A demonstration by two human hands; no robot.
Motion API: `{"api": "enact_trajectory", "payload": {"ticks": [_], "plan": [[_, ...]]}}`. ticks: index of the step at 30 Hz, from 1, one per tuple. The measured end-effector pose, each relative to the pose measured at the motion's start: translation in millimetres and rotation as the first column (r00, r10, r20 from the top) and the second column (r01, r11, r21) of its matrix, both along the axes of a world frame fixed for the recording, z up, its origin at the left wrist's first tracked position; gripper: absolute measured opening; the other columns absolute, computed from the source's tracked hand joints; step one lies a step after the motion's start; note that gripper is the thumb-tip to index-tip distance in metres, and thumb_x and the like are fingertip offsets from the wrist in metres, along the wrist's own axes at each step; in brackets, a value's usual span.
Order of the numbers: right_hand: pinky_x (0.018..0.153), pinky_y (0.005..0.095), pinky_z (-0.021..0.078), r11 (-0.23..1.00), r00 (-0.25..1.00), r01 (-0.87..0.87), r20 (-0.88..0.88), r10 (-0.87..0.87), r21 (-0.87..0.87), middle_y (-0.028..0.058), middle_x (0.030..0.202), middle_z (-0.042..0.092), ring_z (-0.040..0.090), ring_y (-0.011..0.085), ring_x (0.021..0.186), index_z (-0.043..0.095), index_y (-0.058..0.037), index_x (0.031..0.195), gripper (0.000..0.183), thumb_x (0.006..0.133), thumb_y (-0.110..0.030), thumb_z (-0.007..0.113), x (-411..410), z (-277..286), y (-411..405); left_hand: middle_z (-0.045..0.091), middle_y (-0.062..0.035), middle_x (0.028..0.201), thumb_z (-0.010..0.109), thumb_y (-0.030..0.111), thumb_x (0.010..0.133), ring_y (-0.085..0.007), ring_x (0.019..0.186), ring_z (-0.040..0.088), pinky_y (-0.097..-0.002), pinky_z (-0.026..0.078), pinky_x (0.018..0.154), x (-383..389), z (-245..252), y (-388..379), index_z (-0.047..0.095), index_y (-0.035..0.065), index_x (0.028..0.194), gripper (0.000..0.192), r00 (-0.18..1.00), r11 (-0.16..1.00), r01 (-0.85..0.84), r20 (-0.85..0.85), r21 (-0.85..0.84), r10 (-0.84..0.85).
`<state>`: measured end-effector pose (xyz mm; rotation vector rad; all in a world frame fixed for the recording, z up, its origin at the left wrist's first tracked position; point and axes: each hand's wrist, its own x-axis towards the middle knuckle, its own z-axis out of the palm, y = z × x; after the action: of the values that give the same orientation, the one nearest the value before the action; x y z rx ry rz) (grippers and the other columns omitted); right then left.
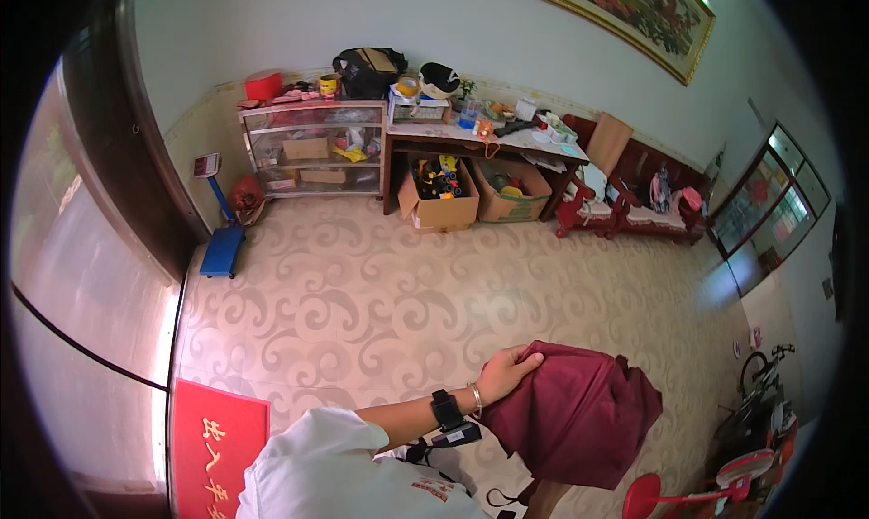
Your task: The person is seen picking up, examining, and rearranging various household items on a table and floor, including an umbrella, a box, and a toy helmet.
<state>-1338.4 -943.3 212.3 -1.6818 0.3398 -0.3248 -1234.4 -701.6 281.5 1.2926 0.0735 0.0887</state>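
Observation:
My left hand (510,376) grips the upper left edge of a dark red cloth (577,417), thumb on top. The cloth hangs in folds in front of me, at the lower right of the view. A bracelet and a black band with a small device are on my left wrist and forearm. Of my right arm, only a part of the forearm shows below the cloth; my right hand is hidden behind it, and what it does cannot be seen.
A blue platform scale (223,251) stands by the door, near a red doormat (224,444). Along the wall are a glass cabinet (312,196), a cluttered desk (570,154), cardboard boxes (445,213) and a wooden bench (631,230). A red fan (641,495) and a bicycle (757,376) stand right.

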Motion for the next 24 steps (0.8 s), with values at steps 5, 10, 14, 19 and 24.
{"api": "enact_trajectory", "payload": {"ticks": [5, 10, 14, 19, 24], "plan": [[0.041, 0.024, 0.039, 0.999, 0.999, -0.034, -0.02, 0.035, 0.026, 0.0063, 0.069, 0.054, 0.047, 0.012, 0.046, 0.05, 0.0046, 0.105, 0.022, 0.083, -0.001, 0.052, 6, -1, -7, 0.061, 0.0015, 0.079, 0.056, 0.03, 0.096, -0.0031, 0.068, 0.053, -0.0216, 0.048, 0.064, -3, -11, 19, 0.059, 0.004, 0.091, 0.027, 0.992, 0.992, 0.115, -0.048, 0.054, -0.113], [0.041, 0.0238, 0.039, 0.996, 0.998, -0.057, -0.031, 0.06, 0.068, 0.0064, 0.069, 0.054, 0.047, 0.0118, 0.046, 0.05, 0.0049, 0.104, 0.022, 0.083, 0.0, 0.052, 7, -8, -21, 0.06, -0.0027, 0.081, 0.052, 0.044, 0.095, -0.0099, 0.071, 0.058, -0.0256, 0.052, 0.068, -19, -1, 24, 0.056, 0.003, 0.095, 0.042, 0.932, 0.948, 0.318, -0.178, -0.024, -0.317], [0.041, 0.0235, 0.039, 0.99, 0.997, -0.073, -0.011, 0.074, 0.119, 0.0068, 0.069, 0.055, 0.047, 0.0116, 0.045, 0.05, 0.0055, 0.103, 0.022, 0.082, 0.002, 0.052, 8, -5, -24, 0.057, -0.0119, 0.099, 0.045, 0.061, 0.09, -0.0188, 0.09, 0.059, -0.0328, 0.053, 0.08, -31, 11, 16, 0.048, 0.0011, 0.113, 0.064, 0.885, 0.915, 0.4, -0.236, -0.059, -0.402], [0.039, 0.0238, 0.0361, 0.998, 0.999, -0.034, 0.036, 0.032, 0.054, 0.0029, 0.061, 0.051, 0.047, 0.0098, 0.043, 0.055, 0.0014, 0.083, 0.003, 0.081, 0.0, 0.055, 14, 0, -13, 0.055, -0.016, 0.113, 0.052, 0.057, 0.089, -0.0206, 0.102, 0.057, -0.0352, 0.052, 0.083, -37, 23, 3, 0.037, -0.0024, 0.127, 0.072, 0.914, 0.922, 0.382, -0.18, 0.071, -0.365], [0.038, 0.0243, 0.0375, 0.992, 0.995, -0.085, -0.05, 0.091, 0.098, 0.0043, 0.06, 0.051, 0.048, 0.0119, 0.042, 0.055, 0.0013, 0.082, 0.005, 0.082, -0.003, 0.057, 13, 9, -9, 0.057, -0.0118, 0.111, 0.061, 0.028, 0.089, -0.0152, 0.083, 0.063, -0.028, 0.054, 0.065, -30, 17, -1, 0.038, 0.0023, 0.128, 0.052, 0.877, 0.863, 0.47, -0.21, 0.186, -0.432]]}}
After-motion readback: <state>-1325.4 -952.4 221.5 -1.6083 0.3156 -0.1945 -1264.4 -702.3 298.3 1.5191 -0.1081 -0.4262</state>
